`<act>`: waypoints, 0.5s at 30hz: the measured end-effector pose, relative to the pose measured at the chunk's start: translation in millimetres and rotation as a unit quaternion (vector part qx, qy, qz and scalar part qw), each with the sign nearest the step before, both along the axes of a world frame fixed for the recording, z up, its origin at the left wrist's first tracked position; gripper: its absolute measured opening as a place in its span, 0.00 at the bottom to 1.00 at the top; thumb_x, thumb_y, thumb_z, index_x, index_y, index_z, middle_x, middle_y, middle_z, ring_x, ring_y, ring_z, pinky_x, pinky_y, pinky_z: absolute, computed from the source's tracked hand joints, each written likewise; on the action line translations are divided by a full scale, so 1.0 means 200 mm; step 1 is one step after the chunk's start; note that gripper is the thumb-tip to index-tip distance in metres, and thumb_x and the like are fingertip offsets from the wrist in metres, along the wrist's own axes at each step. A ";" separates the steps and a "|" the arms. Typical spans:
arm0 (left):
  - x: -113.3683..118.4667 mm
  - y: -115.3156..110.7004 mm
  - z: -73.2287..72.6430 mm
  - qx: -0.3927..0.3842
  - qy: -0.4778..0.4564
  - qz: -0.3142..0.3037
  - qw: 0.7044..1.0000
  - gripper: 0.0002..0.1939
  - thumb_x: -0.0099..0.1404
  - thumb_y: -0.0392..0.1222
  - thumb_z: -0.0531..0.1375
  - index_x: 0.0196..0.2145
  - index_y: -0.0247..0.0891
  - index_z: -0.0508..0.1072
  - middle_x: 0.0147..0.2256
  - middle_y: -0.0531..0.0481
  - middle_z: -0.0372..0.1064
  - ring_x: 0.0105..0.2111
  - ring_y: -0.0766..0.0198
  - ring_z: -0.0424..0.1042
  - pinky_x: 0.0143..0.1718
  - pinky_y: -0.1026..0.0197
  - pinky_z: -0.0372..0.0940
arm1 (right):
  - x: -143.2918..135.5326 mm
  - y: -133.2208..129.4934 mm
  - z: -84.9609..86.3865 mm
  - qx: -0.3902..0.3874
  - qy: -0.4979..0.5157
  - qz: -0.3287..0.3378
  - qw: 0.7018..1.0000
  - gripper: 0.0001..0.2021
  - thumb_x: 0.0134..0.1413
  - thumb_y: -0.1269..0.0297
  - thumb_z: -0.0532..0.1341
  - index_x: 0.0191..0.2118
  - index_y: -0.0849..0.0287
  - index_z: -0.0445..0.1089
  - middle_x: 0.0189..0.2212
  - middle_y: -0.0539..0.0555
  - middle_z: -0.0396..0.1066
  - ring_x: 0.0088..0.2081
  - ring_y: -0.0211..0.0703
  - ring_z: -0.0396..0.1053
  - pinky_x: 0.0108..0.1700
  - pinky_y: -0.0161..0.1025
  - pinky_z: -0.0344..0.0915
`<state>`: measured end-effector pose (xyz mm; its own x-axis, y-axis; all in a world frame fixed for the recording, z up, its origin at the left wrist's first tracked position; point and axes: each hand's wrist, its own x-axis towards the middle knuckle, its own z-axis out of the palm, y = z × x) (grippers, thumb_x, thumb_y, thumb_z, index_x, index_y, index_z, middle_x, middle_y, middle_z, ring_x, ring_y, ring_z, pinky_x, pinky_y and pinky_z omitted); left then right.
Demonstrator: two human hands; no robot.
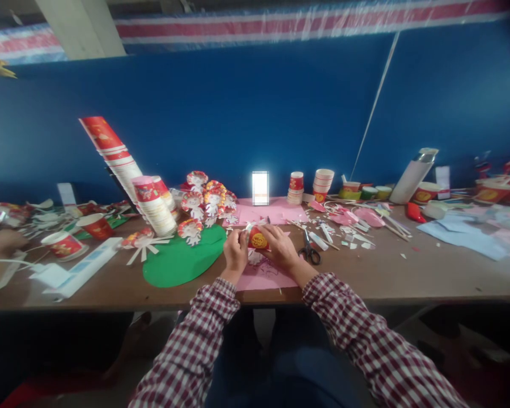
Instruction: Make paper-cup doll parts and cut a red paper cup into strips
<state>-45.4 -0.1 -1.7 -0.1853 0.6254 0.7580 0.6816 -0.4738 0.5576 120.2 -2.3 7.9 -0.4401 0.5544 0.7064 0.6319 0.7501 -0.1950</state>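
Observation:
Between both hands is a red paper cup (259,238) with a yellow emblem, held over a pink sheet (246,281). My left hand (235,251) is closed on the cup's left side. On the other side my right hand (284,249) wraps over the cup, its fingers across the top and right. Below the cup lie white cut paper pieces and dark scraps on the pink sheet. Black-handled scissors (309,249) rest on the table just right of my right hand. A green oval sheet (182,263) lies to the left, beside several flower-like cut paper cups (215,198).
At the left stand a leaning tall stack of red cups (114,153), another cup stack (153,204) and a white power strip (87,266). Cup stacks (323,184), paper scraps, sticks and a leaning silver-topped flask (414,175) occupy the right. A blue partition (221,113) rises behind.

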 end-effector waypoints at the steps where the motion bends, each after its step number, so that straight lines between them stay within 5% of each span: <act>1: 0.00 0.00 0.00 -0.002 -0.001 0.003 1.000 0.16 0.67 0.48 0.49 0.27 0.38 0.66 0.25 0.49 0.67 0.26 0.63 0.65 0.30 0.61 0.59 | 0.00 0.00 0.00 0.004 -0.002 0.000 1.000 0.33 0.52 0.57 0.62 0.63 0.55 0.52 0.53 0.61 0.61 0.54 0.56 0.60 0.55 0.53 0.62; 10: -0.02 0.03 -0.02 -0.006 -0.074 0.028 0.997 0.18 0.68 0.49 0.46 0.31 0.36 0.69 0.28 0.46 0.70 0.28 0.62 0.68 0.33 0.60 0.61 | 0.01 0.01 0.01 0.040 -0.028 0.011 0.999 0.32 0.53 0.58 0.62 0.62 0.60 0.54 0.52 0.63 0.63 0.53 0.55 0.61 0.55 0.52 0.62; 15: -0.02 0.02 0.00 -0.016 -0.072 -0.021 0.997 0.17 0.67 0.50 0.49 0.30 0.37 0.70 0.28 0.47 0.70 0.28 0.63 0.68 0.32 0.61 0.61 | 0.01 0.00 0.02 0.038 -0.027 0.008 0.999 0.29 0.54 0.60 0.61 0.61 0.57 0.55 0.52 0.62 0.64 0.53 0.54 0.62 0.55 0.52 0.62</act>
<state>-49.1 3.6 -2.0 -0.2640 0.6589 0.7044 0.5735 -0.4799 0.6639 122.5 -2.7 11.5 -0.4880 0.4929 0.7203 0.6273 0.7719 -0.1032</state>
